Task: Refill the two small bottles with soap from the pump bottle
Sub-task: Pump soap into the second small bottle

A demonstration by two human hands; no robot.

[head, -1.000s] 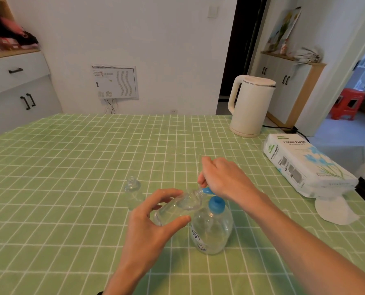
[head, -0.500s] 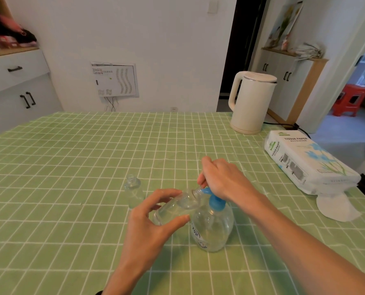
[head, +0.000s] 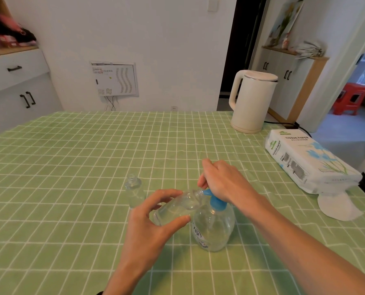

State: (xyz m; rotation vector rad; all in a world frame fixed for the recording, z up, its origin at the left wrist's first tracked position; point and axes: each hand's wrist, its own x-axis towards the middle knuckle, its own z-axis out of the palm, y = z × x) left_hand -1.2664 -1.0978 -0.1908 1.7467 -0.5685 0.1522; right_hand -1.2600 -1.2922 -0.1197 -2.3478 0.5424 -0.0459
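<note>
— Two hands are working close together over the green checked table (head: 70,167), aren't they?
— Yes. The left hand (head: 147,226) is gripping the tilted small bottle (head: 175,207) between thumb and curled fingers, holding it almost on its side with the neck pointing right.
— And the right hand (head: 222,179)?
— It is curling down over the blue pump head (head: 217,204), fingers wrapping the top. The spout is reaching the tilted small bottle's mouth, but I cannot tell whether they are touching.
— Where is the pump bottle (head: 215,228) sitting?
— It is standing upright on the table, directly under the right hand and just right of the left thumb.
— The other small bottle (head: 134,190)?
— It is standing uncapped just beyond the left fingertips, apart from both hands.
— Anything else?
— A white kettle (head: 251,103) and a tissue pack (head: 305,162) are sitting well apart, far right.
</note>
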